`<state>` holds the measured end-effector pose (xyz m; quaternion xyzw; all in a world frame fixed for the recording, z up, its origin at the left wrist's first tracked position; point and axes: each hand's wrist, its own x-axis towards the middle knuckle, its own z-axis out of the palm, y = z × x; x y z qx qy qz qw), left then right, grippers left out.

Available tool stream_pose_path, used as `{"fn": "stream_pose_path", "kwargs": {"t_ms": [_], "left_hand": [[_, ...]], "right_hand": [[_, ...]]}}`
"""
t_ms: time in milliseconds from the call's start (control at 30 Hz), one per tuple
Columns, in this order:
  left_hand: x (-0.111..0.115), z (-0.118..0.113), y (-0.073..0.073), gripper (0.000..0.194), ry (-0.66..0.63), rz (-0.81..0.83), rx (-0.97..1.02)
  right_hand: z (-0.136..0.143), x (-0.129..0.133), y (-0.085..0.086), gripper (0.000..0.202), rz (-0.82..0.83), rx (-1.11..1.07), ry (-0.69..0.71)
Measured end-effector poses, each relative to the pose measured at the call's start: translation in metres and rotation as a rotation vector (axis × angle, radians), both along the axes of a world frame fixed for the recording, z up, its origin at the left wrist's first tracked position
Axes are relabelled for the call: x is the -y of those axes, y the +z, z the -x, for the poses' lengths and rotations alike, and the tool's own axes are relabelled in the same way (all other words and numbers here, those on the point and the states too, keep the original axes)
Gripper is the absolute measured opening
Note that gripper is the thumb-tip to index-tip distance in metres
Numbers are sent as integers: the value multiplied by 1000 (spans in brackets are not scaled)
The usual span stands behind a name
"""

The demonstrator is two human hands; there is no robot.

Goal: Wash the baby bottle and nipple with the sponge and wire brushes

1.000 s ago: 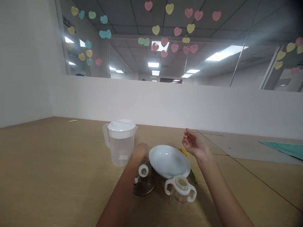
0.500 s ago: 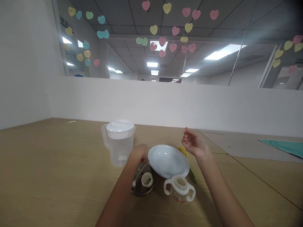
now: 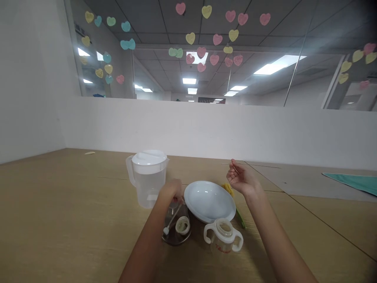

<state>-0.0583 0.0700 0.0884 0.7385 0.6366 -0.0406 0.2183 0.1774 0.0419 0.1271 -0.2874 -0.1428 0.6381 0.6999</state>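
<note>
My left hand (image 3: 172, 190) is closed, fingers down, over the far end of a dark, shiny tray (image 3: 176, 240). A thin white straw (image 3: 174, 217) with a weighted end slants from its fingertips down into the tray. Beside the straw lies a round whitish ring-like part (image 3: 183, 225). My right hand (image 3: 243, 179), palm turned up, is raised beyond the bowl with its fingertips pinched on a thin wire-like stick (image 3: 263, 166). Between my arms sit a white bowl (image 3: 209, 202) and a clear two-handled sippy cup (image 3: 224, 237), its top off.
A translucent pitcher (image 3: 150, 179) with a white lid stands behind my left hand. Beside the bowl's right edge lies something yellow (image 3: 228, 189) with a green stem-like part (image 3: 240, 218). A teal cloth (image 3: 353, 181) is at far right; a white wall (image 3: 188, 125) bounds the table's back.
My left hand has shifted slightly left, and the straw's weighted end has moved a little down and left. My right hand has barely moved.
</note>
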Motion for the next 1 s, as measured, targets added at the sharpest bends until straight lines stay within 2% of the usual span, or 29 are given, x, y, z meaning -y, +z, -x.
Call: {"fn": "stream_pose_path", "kwargs": {"t_ms": [167, 367, 600, 700, 800, 1000], "left_hand": [[2, 10, 9, 10, 37, 18, 42], [8, 10, 14, 15, 41, -6, 74], [24, 18, 36, 12, 36, -129, 107], [30, 23, 45, 12, 32, -186, 121], [36, 25, 54, 11, 29, -276, 126], [57, 18, 73, 8, -17, -579, 168]], "right_hand": [[-1, -2, -1, 15, 11, 13, 9], [-2, 0, 1, 15, 9, -3, 15], [-2, 1, 3, 16, 9, -39, -1], [1, 3, 3, 16, -67, 70, 24], [9, 7, 3, 18, -188, 274, 64], [38, 17, -6, 18, -359, 606, 265]]}}
